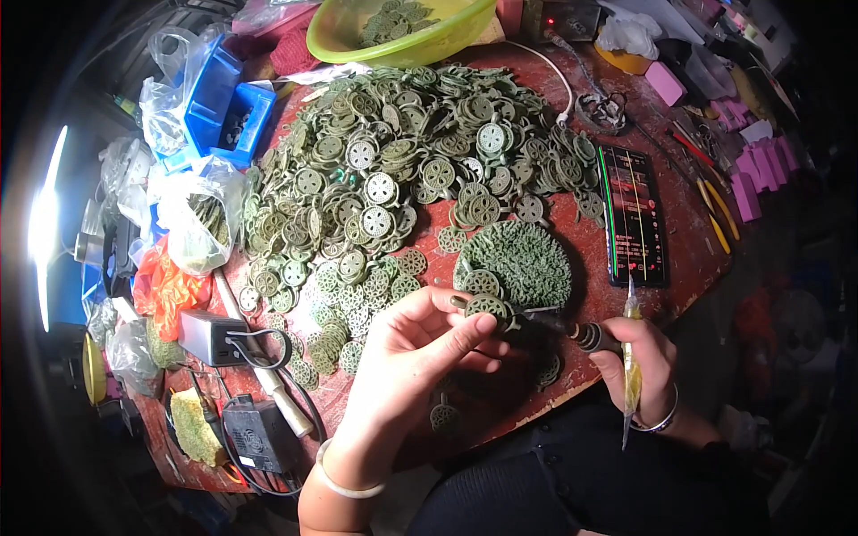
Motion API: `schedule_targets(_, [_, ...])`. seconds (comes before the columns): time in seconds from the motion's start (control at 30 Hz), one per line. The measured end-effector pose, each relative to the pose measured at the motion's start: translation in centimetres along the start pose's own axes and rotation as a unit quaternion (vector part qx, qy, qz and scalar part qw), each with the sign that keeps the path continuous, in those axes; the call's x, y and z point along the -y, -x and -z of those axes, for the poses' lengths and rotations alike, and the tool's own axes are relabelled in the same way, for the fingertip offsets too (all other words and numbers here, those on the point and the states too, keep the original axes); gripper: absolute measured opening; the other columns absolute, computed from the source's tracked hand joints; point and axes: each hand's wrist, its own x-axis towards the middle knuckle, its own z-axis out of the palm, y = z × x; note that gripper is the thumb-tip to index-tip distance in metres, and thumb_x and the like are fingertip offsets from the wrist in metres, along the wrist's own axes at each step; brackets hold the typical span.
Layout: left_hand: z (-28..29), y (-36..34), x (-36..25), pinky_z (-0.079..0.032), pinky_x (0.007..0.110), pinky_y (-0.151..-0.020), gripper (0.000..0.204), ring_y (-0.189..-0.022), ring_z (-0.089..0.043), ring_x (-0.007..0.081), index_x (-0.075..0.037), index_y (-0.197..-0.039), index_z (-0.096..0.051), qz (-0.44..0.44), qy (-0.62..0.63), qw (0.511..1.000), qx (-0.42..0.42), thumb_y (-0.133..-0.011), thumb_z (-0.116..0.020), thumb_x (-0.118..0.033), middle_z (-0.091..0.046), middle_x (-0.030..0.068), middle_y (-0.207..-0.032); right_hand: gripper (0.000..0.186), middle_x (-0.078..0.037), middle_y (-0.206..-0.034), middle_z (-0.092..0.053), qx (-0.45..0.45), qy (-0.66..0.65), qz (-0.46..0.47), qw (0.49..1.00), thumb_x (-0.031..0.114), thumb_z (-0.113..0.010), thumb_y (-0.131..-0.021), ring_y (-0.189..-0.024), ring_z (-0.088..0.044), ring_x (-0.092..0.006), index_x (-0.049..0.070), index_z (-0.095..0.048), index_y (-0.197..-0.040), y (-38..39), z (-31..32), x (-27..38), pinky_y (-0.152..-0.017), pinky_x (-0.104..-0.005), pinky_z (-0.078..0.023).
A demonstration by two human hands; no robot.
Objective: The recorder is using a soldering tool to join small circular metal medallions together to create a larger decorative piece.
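Green wheel-shaped disc (487, 306) sits pinched between thumb and fingertips of your left hand (420, 344), held just above the red table's (688, 232) near edge, while your right hand (639, 362) grips a dark-handled tool (585, 337) whose tip meets it. Work on this piece looks under way; next you need a steady tip and a firm pinch.

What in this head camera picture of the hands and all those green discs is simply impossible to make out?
- Tip of the tool in the right hand: lost in shadow beside the green disc that the left hand pinches.
- Contents of the blue bin: too small and dark.
- Phone screen: too small to read.
- Lower part of the yellow bowl: top of it cut off by the upper edge.
- Table's right surroundings: dark, bent by fisheye.
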Motion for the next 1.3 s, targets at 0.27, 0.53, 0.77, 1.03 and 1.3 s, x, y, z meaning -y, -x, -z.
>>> schedule_targets(0.27, [-0.07,-0.05,0.0,-0.06,0.033,-0.069,0.012,-0.081,-0.07,0.0215,-0.004,-0.099,-0.061,-0.003,0.009,1.0,-0.004,-0.09,-0.068,-0.001,-0.068,0.0063,-0.089,0.025,-0.013,-0.08,-0.063,0.008,-0.001,-0.015,1.0,0.01,-0.074,-0.086,-0.065,-0.061,-0.0268,-0.001,-0.058,-0.102,0.02,0.22,0.2,-0.059,-0.0346,-0.049])
schedule_targets(0.53, [-0.56,0.13,0.27,-0.059,0.031,-0.064,0.011,-0.076,-0.07,0.0202,-0.004,-0.096,-0.06,-0.027,-0.013,0.999,-0.026,-0.089,-0.068,0.0,-0.069,0.0106,-0.091,0.024,-0.013,-0.081,-0.062,-0.009,-0.022,-0.028,0.999,0.008,-0.072,-0.088,-0.064,-0.059,-0.0238,-0.002,-0.057,-0.102,0.2,0.06,0.13,-0.059,-0.0334,-0.047])
schedule_targets(0.77, [-0.69,0.12,-0.19,-0.059,0.031,-0.062,0.006,-0.074,-0.068,0.0187,-0.003,-0.097,-0.062,-0.013,0.012,1.0,-0.018,-0.095,-0.064,-0.008,-0.067,0.0082,-0.086,0.024,-0.013,-0.082,-0.062,-0.015,-0.02,-0.055,0.998,0.008,-0.072,-0.088,-0.065,-0.058,-0.0222,-0.003,-0.056,-0.103,0.5,0.05,0.08,-0.059,-0.032,-0.047])
schedule_targets(1.03, [-0.78,0.08,0.04,-0.059,0.03,-0.063,0.009,-0.074,-0.068,0.0198,0.0,-0.097,-0.063,-0.019,0.017,0.999,-0.026,-0.097,-0.061,-0.009,-0.066,0.0079,-0.084,0.025,-0.012,-0.08,-0.062,-0.012,-0.018,-0.033,0.999,0.009,-0.074,-0.087,-0.064,-0.059,-0.0234,-0.002,-0.058,-0.102,0.2,-0.12,0.09,-0.059,-0.0322,-0.047])
schedule_targets(1.3, [-0.8,0.18,0.07,-0.059,0.03,-0.065,0.005,-0.076,-0.068,0.0209,-0.002,-0.098,-0.063,-0.016,0.025,0.999,-0.033,-0.094,-0.064,-0.005,-0.067,0.0083,-0.086,0.025,-0.013,-0.079,-0.063,0.002,-0.012,-0.017,1.0,0.01,-0.075,-0.086,-0.065,-0.061,-0.0258,-0.001,-0.06,-0.101,-0.24,0.03,0.32,-0.06,-0.0341,-0.049])
